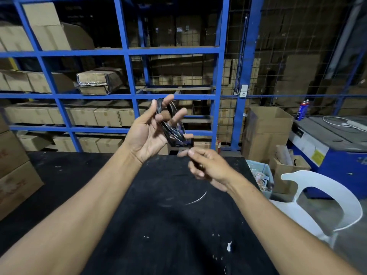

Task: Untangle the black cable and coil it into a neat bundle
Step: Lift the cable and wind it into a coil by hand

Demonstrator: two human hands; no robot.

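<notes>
The black cable (172, 128) is wound in several glossy loops around the fingers of my left hand (153, 132), held up above the far edge of the black table (79, 175). That hand is palm-up with its fingers spread through the coil. Just below and to the right, my right hand (206, 167) has thumb and fingers pinched together; it is blurred, and a short dark stretch of cable seems to run into the pinch from the coil's lower end. A thin curved streak (196, 199) shows on the tabletop under the right wrist.
A blue steel rack (129, 72) with cardboard boxes stands behind the table. An open carton (266, 132), a bin of scraps (260, 175), a white plastic chair (325, 199) and a blue machine (337, 147) are to the right. Stacked boxes (14, 171) are at the left.
</notes>
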